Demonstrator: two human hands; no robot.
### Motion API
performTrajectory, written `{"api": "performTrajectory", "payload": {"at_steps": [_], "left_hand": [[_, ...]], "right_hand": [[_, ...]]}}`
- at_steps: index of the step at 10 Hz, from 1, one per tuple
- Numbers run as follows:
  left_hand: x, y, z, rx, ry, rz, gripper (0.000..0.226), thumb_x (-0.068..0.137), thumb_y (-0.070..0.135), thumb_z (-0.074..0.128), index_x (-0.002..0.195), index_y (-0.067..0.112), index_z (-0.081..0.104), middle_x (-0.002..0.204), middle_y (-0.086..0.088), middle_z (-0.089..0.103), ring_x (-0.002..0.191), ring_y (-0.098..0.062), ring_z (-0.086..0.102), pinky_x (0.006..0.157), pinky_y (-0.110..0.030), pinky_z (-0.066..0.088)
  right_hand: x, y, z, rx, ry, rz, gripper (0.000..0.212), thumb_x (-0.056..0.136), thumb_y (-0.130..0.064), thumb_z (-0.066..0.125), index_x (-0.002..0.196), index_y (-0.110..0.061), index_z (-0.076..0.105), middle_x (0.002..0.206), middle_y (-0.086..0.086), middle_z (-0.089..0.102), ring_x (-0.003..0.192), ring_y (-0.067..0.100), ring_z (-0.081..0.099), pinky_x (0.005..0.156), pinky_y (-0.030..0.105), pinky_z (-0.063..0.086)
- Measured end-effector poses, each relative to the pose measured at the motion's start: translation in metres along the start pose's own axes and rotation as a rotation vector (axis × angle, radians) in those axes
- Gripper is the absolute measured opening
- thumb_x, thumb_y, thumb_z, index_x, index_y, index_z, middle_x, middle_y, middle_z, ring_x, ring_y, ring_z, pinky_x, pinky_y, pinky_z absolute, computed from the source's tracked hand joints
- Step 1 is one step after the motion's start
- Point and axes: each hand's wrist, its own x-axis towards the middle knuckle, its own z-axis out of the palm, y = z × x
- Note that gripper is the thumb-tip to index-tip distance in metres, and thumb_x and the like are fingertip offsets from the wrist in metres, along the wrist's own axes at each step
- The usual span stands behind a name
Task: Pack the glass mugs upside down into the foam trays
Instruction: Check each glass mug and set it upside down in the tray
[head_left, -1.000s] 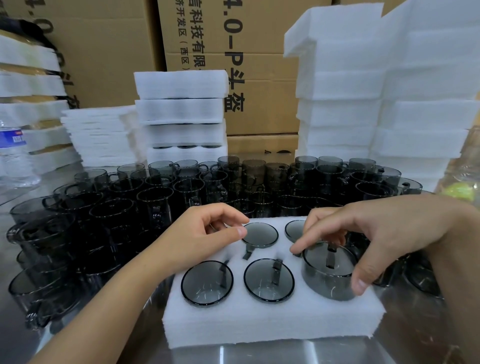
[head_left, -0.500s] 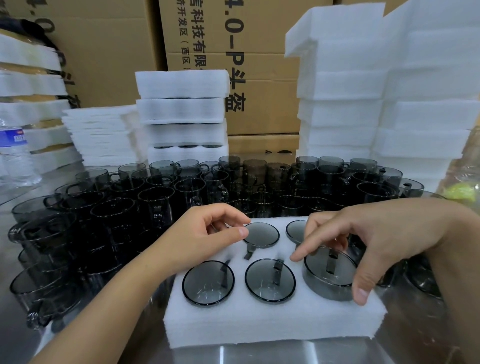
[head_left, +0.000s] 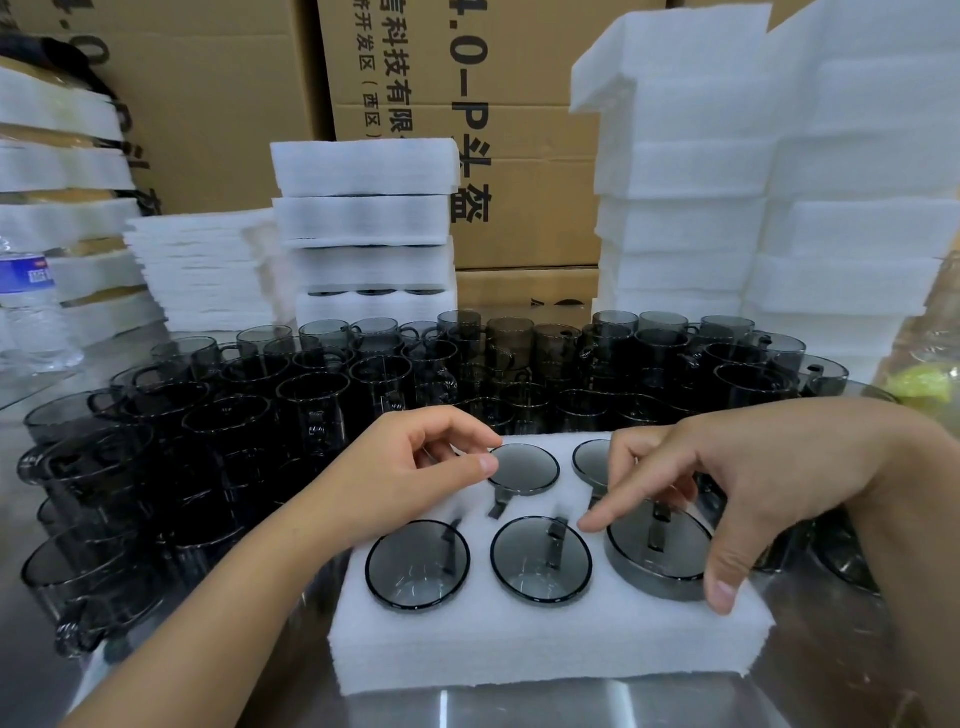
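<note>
A white foam tray (head_left: 519, 649) lies in front of me with smoky glass mugs sunk upside down in its holes: front left (head_left: 418, 564), front middle (head_left: 540, 558), back middle (head_left: 524, 467) and back right (head_left: 592, 460). My right hand (head_left: 753, 467) grips the front right mug (head_left: 660, 561) by its upturned base, thumb at the near side, index finger at the left; this mug stands higher than the others. My left hand (head_left: 405, 467) is curled over the back left hole, pinching a mug that is mostly hidden under the fingers.
Several loose upright mugs (head_left: 311, 395) crowd the metal table (head_left: 519, 712) behind and beside the tray. Foam tray stacks (head_left: 363, 208) (head_left: 727, 182) and cardboard boxes (head_left: 519, 78) stand at the back. A water bottle (head_left: 31, 306) is far left.
The front right mug has sunk a little lower into its hole under my right hand. My left hand has hardly moved.
</note>
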Motion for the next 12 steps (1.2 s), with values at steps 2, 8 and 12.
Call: {"api": "performTrajectory", "payload": {"at_steps": [2,8,12], "left_hand": [[0.001,-0.003,-0.001,0.014,-0.008,0.017,0.027,0.068,0.056,0.064,0.090,0.042,0.070,0.092,0.012,0.072,0.075,-0.006,0.060,0.066,-0.014,0.046],[0.000,0.000,0.000,0.022,-0.005,0.035,0.013,0.087,0.020,0.068,0.093,0.030,0.072,0.087,0.010,0.071,0.074,-0.006,0.060,0.068,-0.011,0.045],[0.001,-0.003,0.000,0.043,0.006,0.057,0.013,0.082,0.033,0.067,0.093,0.039,0.070,0.093,0.011,0.071,0.082,-0.015,0.063,0.068,-0.011,0.045]], "right_hand": [[-0.027,0.021,-0.019,0.012,-0.111,-0.148,0.053,0.060,-0.062,0.072,0.110,-0.054,0.057,0.096,-0.019,0.055,0.079,0.005,0.052,0.072,0.023,0.046],[0.030,-0.017,0.031,0.049,0.382,0.065,0.097,0.061,-0.082,-0.003,0.148,-0.041,0.009,0.156,-0.015,0.005,0.141,0.003,-0.006,0.117,0.036,0.000],[0.029,-0.016,0.040,-0.013,0.478,0.001,0.081,0.073,-0.075,0.001,0.141,-0.042,0.030,0.140,-0.017,0.028,0.128,-0.005,0.008,0.114,0.029,0.003]]}}
